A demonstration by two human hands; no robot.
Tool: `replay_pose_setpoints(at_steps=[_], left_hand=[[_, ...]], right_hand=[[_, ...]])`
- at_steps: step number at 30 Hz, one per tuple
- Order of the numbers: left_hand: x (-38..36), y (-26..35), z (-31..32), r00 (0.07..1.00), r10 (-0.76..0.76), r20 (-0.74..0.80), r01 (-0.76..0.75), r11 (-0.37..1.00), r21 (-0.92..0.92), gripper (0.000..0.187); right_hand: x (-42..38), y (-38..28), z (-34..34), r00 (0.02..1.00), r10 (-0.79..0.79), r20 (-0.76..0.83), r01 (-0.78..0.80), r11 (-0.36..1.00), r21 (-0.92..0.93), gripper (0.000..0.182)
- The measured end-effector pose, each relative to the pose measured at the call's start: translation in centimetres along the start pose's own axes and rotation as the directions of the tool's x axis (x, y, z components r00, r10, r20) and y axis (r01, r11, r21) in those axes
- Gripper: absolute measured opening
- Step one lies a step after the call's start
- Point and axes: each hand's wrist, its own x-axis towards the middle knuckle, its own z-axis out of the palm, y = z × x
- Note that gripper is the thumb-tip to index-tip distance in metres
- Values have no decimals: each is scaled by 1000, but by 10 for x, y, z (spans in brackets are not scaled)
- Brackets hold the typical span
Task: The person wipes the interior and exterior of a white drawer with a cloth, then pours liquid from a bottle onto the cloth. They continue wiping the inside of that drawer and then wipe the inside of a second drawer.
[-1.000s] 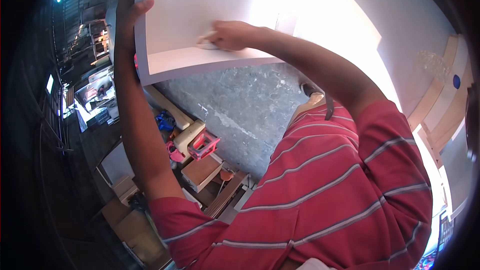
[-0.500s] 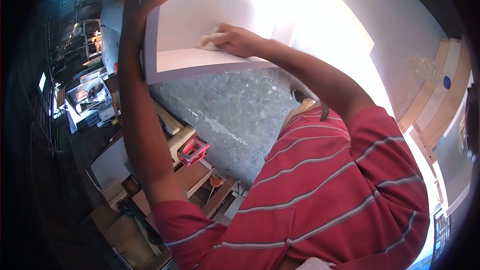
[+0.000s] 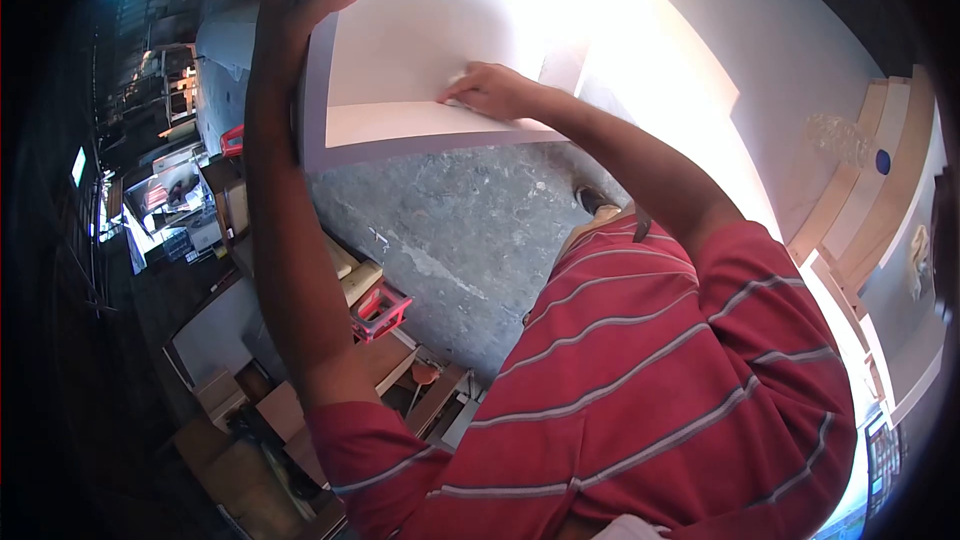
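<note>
A white box-like cabinet (image 3: pixel 420 30) with grey-purple front edges stands before me, its open side facing my body. My left hand (image 3: pixel 312 8) grips its left side, the thumb hooked over the front edge and the other fingers mostly out of sight. Inside, my right hand (image 3: pixel 495 92) presses near the corner where the back panel meets the lower board (image 3: pixel 390 120). Its bent fingers close on a pale, cloth-like pad (image 3: pixel 458 78), largely hidden by the hand.
Grey, scuffed floor (image 3: pixel 440 220) shows below the cabinet. A red plastic crate (image 3: pixel 383 310) and wood offcuts (image 3: pixel 250 470) lie at lower left. Light wooden strips (image 3: pixel 850 180) and a white panel (image 3: pixel 780 70) stand at right. Strong glare washes out the upper middle.
My right hand has slid a little to the right inside the cabinet, and less of the pale pad shows. The left hand keeps its hold while the view shifts slightly.
</note>
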Motion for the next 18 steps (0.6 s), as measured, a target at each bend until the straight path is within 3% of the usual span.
replay_pose_setpoints(at_steps=[2,4,6,8,9,10,12,13,14,16,17,18], left_hand=[[2,4,-1,1000,-24,-4,23,999,-47,73],[1,4,-3,999,-23,47,26,998,-62,72],[-1,11,6,1000,-23,19,24,995,-93,72],[-2,11,10,999,-39,-17,36,991,-127,72],[-1,11,10,999,-43,-8,42,991,-131,72],[-2,11,10,999,-48,1,48,990,-134,72],[-8,24,16,997,-74,18,76,980,-185,73],[-11,30,19,995,-93,33,98,968,-232,73],[-13,32,23,995,-93,32,98,967,-235,73],[-13,33,27,994,-72,-78,68,996,-57,72],[-13,35,27,994,-70,-80,65,996,-62,72],[-14,38,27,998,-50,-39,45,991,-128,73]], right_hand=[[-5,24,-8,999,16,39,-15,999,-40,24],[-21,47,-13,963,204,175,-171,967,-187,24],[-26,25,-18,954,250,167,-215,956,-201,24],[-26,-11,-16,969,235,-75,-190,906,378,24],[-27,-24,-20,965,248,87,-261,870,418,27],[-32,-18,-16,962,254,96,-270,867,419,27],[-41,13,-11,1000,15,-20,-11,983,184,28],[-52,45,-10,996,87,15,-87,995,42,29],[-62,70,-17,954,276,118,-263,958,-116,30],[-80,86,-29,899,415,142,-405,909,-98,30],[-76,79,-32,898,417,141,-405,908,-104,30],[-73,59,-34,938,345,-33,-342,936,83,30]])
